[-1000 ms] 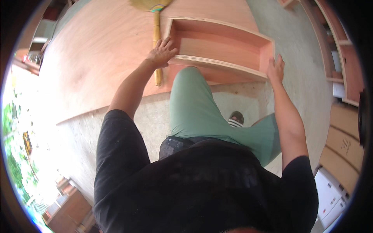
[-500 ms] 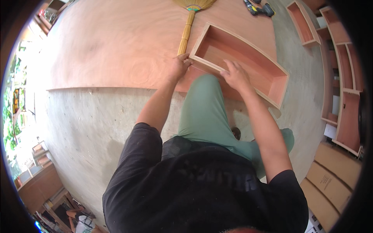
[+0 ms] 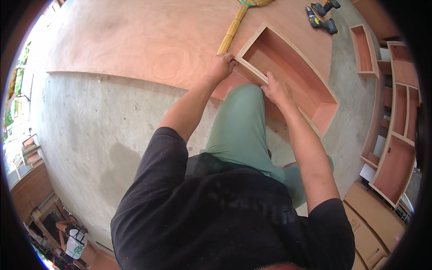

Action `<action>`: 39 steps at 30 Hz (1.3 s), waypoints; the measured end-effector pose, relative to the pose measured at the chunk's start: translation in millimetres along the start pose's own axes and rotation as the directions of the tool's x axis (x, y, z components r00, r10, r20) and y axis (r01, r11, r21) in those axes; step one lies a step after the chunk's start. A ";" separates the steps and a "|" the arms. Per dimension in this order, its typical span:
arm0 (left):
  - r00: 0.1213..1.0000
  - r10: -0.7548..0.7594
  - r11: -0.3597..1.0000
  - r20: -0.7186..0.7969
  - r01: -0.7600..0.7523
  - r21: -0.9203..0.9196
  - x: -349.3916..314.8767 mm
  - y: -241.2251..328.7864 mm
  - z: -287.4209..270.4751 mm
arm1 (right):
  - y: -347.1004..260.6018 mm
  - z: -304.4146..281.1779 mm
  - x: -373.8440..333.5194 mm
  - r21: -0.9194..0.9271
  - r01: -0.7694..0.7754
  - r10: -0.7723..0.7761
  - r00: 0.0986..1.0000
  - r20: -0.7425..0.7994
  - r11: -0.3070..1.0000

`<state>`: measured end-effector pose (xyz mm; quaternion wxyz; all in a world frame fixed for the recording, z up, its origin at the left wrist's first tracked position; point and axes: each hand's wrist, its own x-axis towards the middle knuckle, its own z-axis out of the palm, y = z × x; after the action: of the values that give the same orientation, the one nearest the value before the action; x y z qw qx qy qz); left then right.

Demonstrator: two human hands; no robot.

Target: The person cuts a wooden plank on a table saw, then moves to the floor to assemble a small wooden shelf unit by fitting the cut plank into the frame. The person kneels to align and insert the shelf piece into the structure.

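Observation:
A long, shallow wooden box (image 3: 310,63) with an open top and pale plywood edges stands tilted at an angle in front of me, beside my raised knee. My left hand (image 3: 222,67) pinches its near left corner, fingers bent round the edge. Along the near long side, my right hand (image 3: 277,91) grips the rim, with the thumb side over the edge and other fingers partly hidden. A straw broom (image 3: 231,31) lies just beyond my left hand, its handle end close to my knuckles.
Under the box and broom lies a large plywood sheet (image 3: 121,45) on the concrete floor (image 3: 103,130). Two cordless drills (image 3: 321,22) rest at the far right. More wooden boxes (image 3: 363,51), a shelf frame (image 3: 393,153) and cardboard cartons (image 3: 371,229) line the right. Another person (image 3: 74,243) is at lower left.
My right hand, spread over the near rim before, has closed on it. The view has turned slightly, and the box shows a little further right. My left hand stays at the corner.

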<state>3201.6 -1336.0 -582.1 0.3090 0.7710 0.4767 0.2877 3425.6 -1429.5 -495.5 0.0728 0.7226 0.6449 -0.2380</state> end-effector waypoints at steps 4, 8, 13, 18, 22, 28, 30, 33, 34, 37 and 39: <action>0.997 -0.056 0.998 0.047 0.056 0.008 6.6 13.8 -5.0 | 9.8 4.1 -0.4 0.067 0.016 -0.013 0.999 -0.045 0.998; 0.976 -0.174 0.985 0.128 0.175 -0.001 4.5 -5.4 -14.2 | 34.4 -6.1 -16.4 0.117 0.230 -0.181 0.928 -0.325 0.966; 0.941 -0.336 0.941 -0.031 0.334 -0.055 -21.4 -28.4 -39.6 | 167.4 -16.4 -63.2 0.351 0.206 0.103 0.717 -0.689 0.913; 0.915 -0.386 0.906 0.117 0.400 -0.136 -20.3 1.0 -30.2 | 295.2 22.7 -141.0 0.977 -0.100 0.837 0.537 -0.105 0.187; 0.955 -0.294 0.903 0.047 0.261 0.340 -28.0 9.4 -12.0 | 279.4 28.8 -152.7 0.963 -0.083 0.765 0.591 0.254 -0.256; 0.871 -0.447 0.813 -0.205 0.491 0.314 -21.8 -151.8 17.9 | 267.9 30.0 -141.6 0.978 -0.088 0.705 0.681 0.196 -0.187; 0.852 -0.458 0.712 -0.253 0.522 0.469 -32.1 -185.5 -30.6 | 264.1 37.6 -126.1 0.977 -0.135 0.683 0.699 0.212 -0.164; 0.884 -0.454 0.732 0.116 0.295 0.613 1.7 -29.8 -24.3 | 301.1 59.2 -194.2 0.982 -0.128 0.794 0.579 0.185 -0.136; 0.926 -0.368 0.785 0.090 0.257 0.563 -2.3 -36.1 -29.0 | 291.8 53.7 -183.8 0.979 -0.151 0.760 0.618 0.202 -0.138; 0.997 -0.053 0.968 0.057 0.037 0.248 -17.1 -39.8 -15.6 | 283.7 51.1 -160.5 0.961 -0.263 0.673 0.697 0.250 -0.085; 0.980 -0.175 0.972 0.092 0.157 0.177 -12.2 -0.5 3.1 | 303.5 66.7 -167.0 0.921 -0.390 0.649 0.707 0.282 0.024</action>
<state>3199.0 -1347.6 -586.2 0.2906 0.7660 0.5452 0.1777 3693.3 -1654.6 -542.0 -0.3609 0.8169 0.0573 -0.4463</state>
